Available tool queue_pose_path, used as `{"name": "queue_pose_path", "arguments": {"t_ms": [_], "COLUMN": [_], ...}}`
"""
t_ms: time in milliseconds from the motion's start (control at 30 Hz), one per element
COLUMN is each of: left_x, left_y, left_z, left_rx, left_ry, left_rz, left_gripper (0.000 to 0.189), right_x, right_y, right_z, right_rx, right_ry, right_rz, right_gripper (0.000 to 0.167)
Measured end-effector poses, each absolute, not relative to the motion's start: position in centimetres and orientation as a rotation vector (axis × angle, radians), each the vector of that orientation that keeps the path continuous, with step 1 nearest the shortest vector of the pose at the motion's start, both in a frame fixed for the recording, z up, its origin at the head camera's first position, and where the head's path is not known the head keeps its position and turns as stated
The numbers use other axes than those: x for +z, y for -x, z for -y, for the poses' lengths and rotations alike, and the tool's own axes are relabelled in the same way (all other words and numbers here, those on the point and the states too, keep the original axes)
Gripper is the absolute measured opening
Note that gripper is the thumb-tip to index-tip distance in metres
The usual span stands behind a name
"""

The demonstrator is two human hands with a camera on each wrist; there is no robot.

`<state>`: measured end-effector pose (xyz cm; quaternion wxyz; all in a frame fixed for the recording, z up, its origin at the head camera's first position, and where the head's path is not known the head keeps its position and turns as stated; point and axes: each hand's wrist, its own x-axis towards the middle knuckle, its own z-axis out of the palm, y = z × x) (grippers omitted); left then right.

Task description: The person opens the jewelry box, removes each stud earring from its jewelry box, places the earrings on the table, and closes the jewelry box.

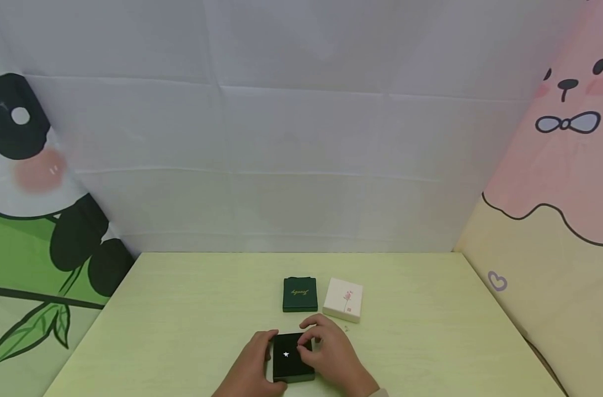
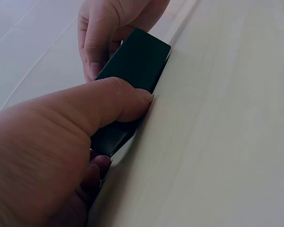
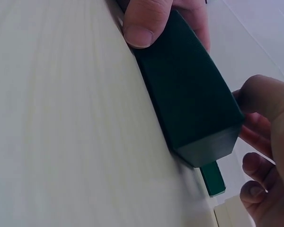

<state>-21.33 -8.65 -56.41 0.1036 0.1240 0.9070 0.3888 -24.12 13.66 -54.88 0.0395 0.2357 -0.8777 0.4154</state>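
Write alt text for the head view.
A left hand grips an open box holding a tiny bright star-shaped piece, while a right hand's fingers bend over its right side. Beyond, on a pale table, lie a green piece with gold lettering and a white box with a pink flower print.

1. Your right hand [image 1: 331, 353] hides the dark box [image 1: 292, 367] at its two o'clock corner; you can't tell whether its fingertips pinch anything.
2. You can't make out the tiny silvery piece [image 1: 286, 354], towards nine o'clock in the box.
3. A speck [image 1: 346, 329] at one o'clock from that hand is too small to identify.
4. Your left hand [image 2: 42, 142], cut off at eight o'clock in its wrist view, covers part of the box's side.
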Motion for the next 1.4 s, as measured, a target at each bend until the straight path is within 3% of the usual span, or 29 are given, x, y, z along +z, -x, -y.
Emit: {"name": "queue_pose_path", "arguments": {"t_ms": [533, 933, 1400], "left_x": [-56.5, -56.7, -56.7], "left_y": [21.4, 21.6, 21.6], "left_z": [8.4, 8.5, 8.5], "left_rx": [1.157, 1.168, 1.175], "left_ry": [-0.361, -0.344, -0.372], "left_rz": [-2.681, -2.683, -2.675], "left_gripper": [0.1, 0.1, 0.099], "right_x": [-55.1, -53.9, -53.6], "right_y": [24.4, 27.2, 30.2], "right_z": [-14.5, -15.6, -14.1], "right_rx": [1.322, 1.286, 0.872], "right_ry": [-0.654, -0.615, -0.707], "right_rz": [2.639, 2.605, 2.704], "right_gripper": [0.012, 0.012, 0.009]}}
